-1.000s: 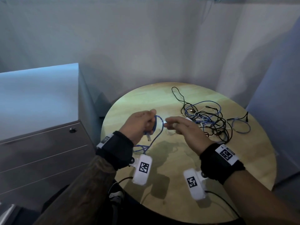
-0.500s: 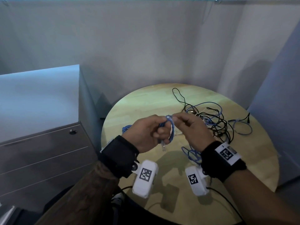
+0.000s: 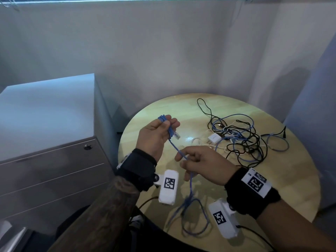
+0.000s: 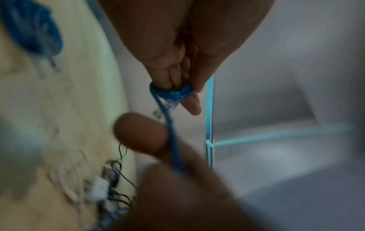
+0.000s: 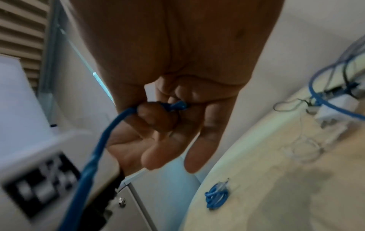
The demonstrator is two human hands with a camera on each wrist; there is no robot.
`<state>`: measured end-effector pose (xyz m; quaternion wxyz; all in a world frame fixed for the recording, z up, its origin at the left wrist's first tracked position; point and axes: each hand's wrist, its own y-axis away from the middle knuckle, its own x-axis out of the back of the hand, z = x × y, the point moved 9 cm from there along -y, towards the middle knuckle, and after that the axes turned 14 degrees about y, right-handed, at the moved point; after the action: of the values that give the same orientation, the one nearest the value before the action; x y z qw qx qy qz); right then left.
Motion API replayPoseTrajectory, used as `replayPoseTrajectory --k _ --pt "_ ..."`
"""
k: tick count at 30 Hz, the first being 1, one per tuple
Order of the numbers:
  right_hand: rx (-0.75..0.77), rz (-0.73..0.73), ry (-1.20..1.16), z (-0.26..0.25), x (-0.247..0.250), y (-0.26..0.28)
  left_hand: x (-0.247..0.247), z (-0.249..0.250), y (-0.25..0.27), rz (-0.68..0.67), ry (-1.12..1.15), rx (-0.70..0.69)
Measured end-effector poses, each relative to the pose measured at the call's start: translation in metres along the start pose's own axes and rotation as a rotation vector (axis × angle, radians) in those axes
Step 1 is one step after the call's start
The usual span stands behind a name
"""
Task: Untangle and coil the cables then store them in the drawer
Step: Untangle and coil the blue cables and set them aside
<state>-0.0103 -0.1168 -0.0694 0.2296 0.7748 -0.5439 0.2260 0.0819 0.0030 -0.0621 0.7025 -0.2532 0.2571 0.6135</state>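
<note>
My left hand [image 3: 169,124] is raised over the round table's left side and grips a blue cable [image 3: 179,151] wound in small loops round its fingers [image 4: 192,101]. The cable's clear plug [image 3: 177,136] sticks out beside them. My right hand [image 3: 181,159], lower and nearer me, pinches the same cable [image 5: 118,120] as it runs taut from the left hand. Below it the loose end hangs in loops [image 3: 190,219] over the table's front edge. A tangle of black, blue and white cables [image 3: 241,140] lies at the table's far right.
A grey drawer cabinet [image 3: 54,170] with a lock [image 3: 87,147] stands left of the table, its drawers closed. A small coiled blue cable [image 5: 216,195] lies on the wooden table [image 3: 281,179] near its left edge. A white adapter [image 3: 214,138] sits in the tangle.
The hands have drawn apart. My left hand rose and moved left with the wound loops, while my right hand dropped toward me along the cable, which now stretches between them.
</note>
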Motion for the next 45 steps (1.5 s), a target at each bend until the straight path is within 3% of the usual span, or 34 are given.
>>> replayPoseTrajectory --k 3,5,7,10,13,19,25,27,29,35,38,41,45 --pt "0.033 0.082 0.226 -0.005 0.015 0.003 -0.015 0.001 0.009 -0.145 -0.531 -0.157" --pt "0.057 0.201 0.291 -0.006 0.037 0.005 -0.032 -0.016 0.018 -0.366 -0.837 -0.111" --pt "0.068 0.249 0.327 -0.004 0.05 0.008 -0.039 -0.033 0.029 -0.532 -0.994 0.009" --pt "0.002 0.258 0.313 0.012 0.059 0.009 -0.041 -0.036 0.034 -0.607 -1.218 0.023" --pt "-0.015 0.302 0.36 0.022 0.074 0.006 -0.031 -0.026 0.025 -0.558 -1.285 -0.04" --pt "0.03 0.259 0.381 0.021 0.071 0.004 -0.023 -0.02 0.018 -0.541 -1.267 -0.077" --pt "0.098 0.414 0.385 0.009 0.085 0.011 -0.026 -0.028 0.027 -0.578 -1.289 -0.004" --pt "0.087 0.453 0.406 0.012 0.09 0.011 -0.028 -0.042 0.037 -0.6 -1.207 0.111" --pt "0.061 0.473 0.407 0.019 0.094 0.011 -0.035 -0.049 0.045 -0.584 -0.962 0.235" --pt "0.101 0.459 0.311 0.017 0.07 -0.001 -0.057 -0.037 0.051 -0.402 0.152 0.594" --pt "0.086 0.272 0.366 0.019 0.029 -0.012 -0.051 -0.022 0.031 -0.29 0.464 0.474" --pt "0.085 0.066 0.309 0.01 -0.01 -0.009 -0.028 -0.013 0.01 -0.132 0.403 0.265" --pt "0.117 -0.015 0.33 -0.009 -0.021 0.0 0.005 -0.002 -0.005 0.013 0.311 0.115"
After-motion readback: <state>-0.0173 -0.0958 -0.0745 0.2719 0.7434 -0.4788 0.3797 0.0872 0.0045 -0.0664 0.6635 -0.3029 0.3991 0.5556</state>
